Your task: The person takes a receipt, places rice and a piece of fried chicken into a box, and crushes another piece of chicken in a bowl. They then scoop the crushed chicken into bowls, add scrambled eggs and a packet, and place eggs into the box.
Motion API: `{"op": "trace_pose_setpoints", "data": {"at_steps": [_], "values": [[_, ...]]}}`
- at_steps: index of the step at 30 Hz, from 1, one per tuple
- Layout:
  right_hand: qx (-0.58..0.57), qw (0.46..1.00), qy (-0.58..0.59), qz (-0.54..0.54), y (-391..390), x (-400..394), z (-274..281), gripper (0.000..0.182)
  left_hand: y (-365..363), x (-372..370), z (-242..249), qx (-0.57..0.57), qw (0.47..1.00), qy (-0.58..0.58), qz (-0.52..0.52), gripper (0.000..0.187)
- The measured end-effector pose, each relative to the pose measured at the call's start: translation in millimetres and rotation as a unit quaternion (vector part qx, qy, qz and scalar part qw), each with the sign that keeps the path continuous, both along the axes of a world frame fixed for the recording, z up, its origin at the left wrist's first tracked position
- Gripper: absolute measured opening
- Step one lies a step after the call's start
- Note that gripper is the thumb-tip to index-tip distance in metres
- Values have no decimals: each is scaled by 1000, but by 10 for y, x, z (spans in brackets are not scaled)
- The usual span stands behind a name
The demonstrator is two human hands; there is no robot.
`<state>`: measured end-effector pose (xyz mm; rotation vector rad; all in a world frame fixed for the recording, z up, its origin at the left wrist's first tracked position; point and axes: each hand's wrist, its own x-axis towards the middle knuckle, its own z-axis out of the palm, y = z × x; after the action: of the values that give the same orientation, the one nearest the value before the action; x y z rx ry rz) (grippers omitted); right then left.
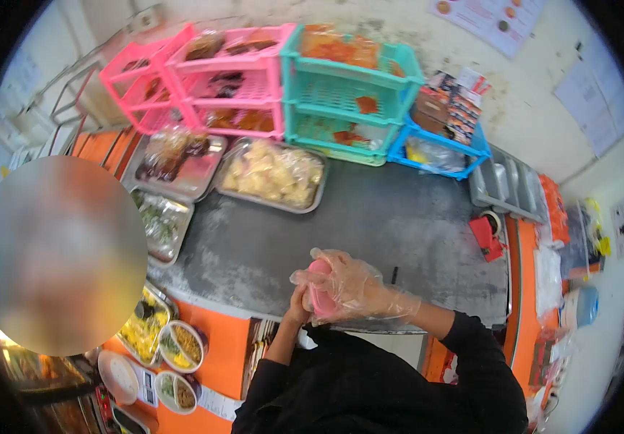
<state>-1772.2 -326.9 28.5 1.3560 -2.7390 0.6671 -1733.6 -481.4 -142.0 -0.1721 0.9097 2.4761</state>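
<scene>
A smooth pink object (321,298), rounded and plastic-looking, is held in front of my body, over the near edge of the dark countertop (391,217); its exact kind I cannot make out. My right hand (348,286), in a loose clear plastic glove, is closed around it from above and the right. Bare, my left hand (297,307) grips its lower left side, with the fingers partly hidden. To the right of the gloved hand, a short black strip (395,275) lies on the countertop.
At the back stand pink stacked baskets (272,83), green ones (326,98) and a blue basket (428,160). Metal trays of bagged food (272,177) sit at left. Divided bowls of food (182,346) rest on the orange surface. A red tape dispenser (487,239) lies right. Someone stands at far left.
</scene>
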Motion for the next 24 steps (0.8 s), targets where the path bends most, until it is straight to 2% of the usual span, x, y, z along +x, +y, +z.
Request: {"op": "trace_pose_setpoints", "data": {"at_steps": [3,5,7,9,10,11,13,15,16,19,20,21,22,23,24], "values": [[33,995,-25,-90,247,73,-113,82,189,-178,18,-3,994,-3,-113,64],[50,987,-107,-109,404,52,-81,80,385,-233,128,-3,992,-33,-124,61],[57,982,-129,-123,553,-83,-1,80,656,-329,156,24,994,1,-111,64],[-23,973,-170,-157,738,-210,-93,76,844,-473,287,76,990,-74,-90,73],[-24,970,-129,-207,844,-406,-301,73,1015,-677,257,-121,984,-128,34,79],[-23,962,-85,-258,1034,-592,-582,69,918,-746,105,-218,973,-68,26,71],[31,965,-46,-257,1441,-1041,-1136,64,702,-769,227,-280,957,45,66,59],[127,894,-57,-426,1243,-1199,-555,59,384,-636,333,-276,954,76,92,53],[127,900,-57,-413,1215,-1321,-533,59,239,-505,386,-265,954,115,84,47],[5,909,147,-390,1439,-1602,-275,40,-162,-12,541,-293,940,93,147,42],[-18,913,209,-350,1530,-1709,-48,32,-289,182,528,-292,935,100,172,42],[58,925,133,-351,1657,-1875,262,26,-402,350,476,-296,930,88,200,42],[5,904,237,-355,1468,-1863,754,24,-503,571,440,-313,920,87,218,42],[-27,925,185,-330,1979,-2224,681,32,-547,824,450,-335,907,76,243,42],[-34,897,345,-276,1970,-2499,849,41,-577,993,557,-337,896,55,283,41]]}}
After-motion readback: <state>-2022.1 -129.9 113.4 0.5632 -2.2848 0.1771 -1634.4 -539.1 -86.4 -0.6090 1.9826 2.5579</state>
